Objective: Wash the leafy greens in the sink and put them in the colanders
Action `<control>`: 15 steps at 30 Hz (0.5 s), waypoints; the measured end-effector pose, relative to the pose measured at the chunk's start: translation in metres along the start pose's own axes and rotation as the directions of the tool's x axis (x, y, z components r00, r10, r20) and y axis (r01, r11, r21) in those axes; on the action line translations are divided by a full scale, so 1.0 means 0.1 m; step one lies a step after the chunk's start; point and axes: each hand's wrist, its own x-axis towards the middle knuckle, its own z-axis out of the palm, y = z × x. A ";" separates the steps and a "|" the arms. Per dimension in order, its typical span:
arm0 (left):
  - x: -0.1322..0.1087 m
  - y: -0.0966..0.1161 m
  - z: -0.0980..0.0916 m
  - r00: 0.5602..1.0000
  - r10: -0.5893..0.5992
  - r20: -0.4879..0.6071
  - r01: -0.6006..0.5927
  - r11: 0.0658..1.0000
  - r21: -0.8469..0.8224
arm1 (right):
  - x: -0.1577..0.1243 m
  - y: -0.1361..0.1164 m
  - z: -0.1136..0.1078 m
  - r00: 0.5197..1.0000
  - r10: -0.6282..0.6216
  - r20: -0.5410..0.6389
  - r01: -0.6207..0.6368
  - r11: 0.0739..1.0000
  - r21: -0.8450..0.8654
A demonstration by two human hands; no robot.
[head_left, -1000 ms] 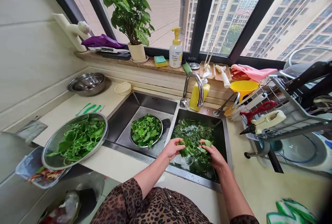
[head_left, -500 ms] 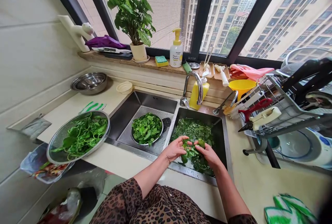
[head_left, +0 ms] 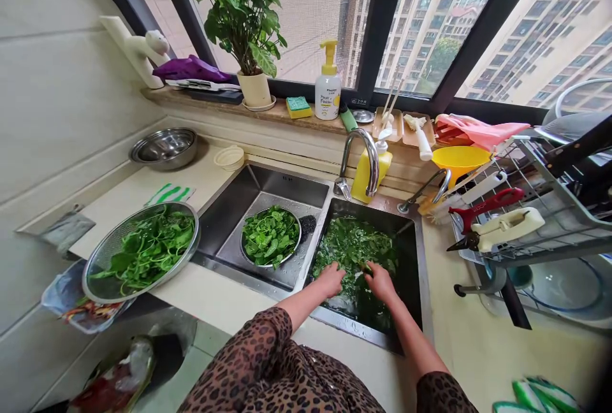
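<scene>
Over the right sink basin [head_left: 417, 273], my left hand [head_left: 331, 280] is closed, with a bit of green showing at its fingertips. My right hand [head_left: 381, 281] is a short way to its right, its fingers pinched on a piece of leafy greens. Both hands are low, close to the water. Loose leafy greens [head_left: 356, 241] float in the water around and beyond them. In the left basin [head_left: 224, 234] stands a round bowl heaped with picked green leaves [head_left: 270, 236]. Exactly how much each hand holds is hidden by the fingers.
A colander of greens [head_left: 148, 250] sits on the left counter edge, above a plastic tub of scraps [head_left: 90, 311]. The faucet [head_left: 359, 145] arches behind the basins. At right stands a dish rack [head_left: 549, 190] with knives and peelers. Metal bowls [head_left: 165, 147] rest at back left.
Both hands have gone from holding greens up between them to lower by the water, fingers now closed and turned down. The view has shifted slightly.
</scene>
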 end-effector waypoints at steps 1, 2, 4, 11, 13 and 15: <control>0.02 -0.03 0.05 0.997 -0.033 0.074 0.031 0.999 0.023 | 0.02 -0.04 0.04 1.000 -0.002 0.019 0.003 0.999 -0.049; 0.03 -0.06 0.10 0.988 -0.064 0.140 0.061 0.998 0.025 | 0.03 -0.09 0.08 0.999 -0.004 0.051 0.009 0.996 -0.086; 0.05 -0.10 0.15 0.971 -0.092 0.220 0.094 0.996 0.002 | 0.04 -0.19 0.21 0.988 0.003 0.156 0.016 0.993 -0.117; 0.02 -0.14 0.01 0.986 -0.049 0.159 0.075 0.984 -0.161 | 0.04 -0.25 0.49 0.925 0.020 0.380 -0.028 0.999 0.017; -0.01 -0.12 -0.09 0.992 -0.035 0.120 0.062 0.970 -0.236 | 0.04 -0.17 0.37 0.928 -0.016 0.373 -0.024 0.994 0.103; -0.06 -0.08 -0.18 0.998 -0.016 0.064 0.042 0.900 -0.434 | 0.00 -0.11 0.18 0.940 -0.042 0.339 -0.079 0.938 0.338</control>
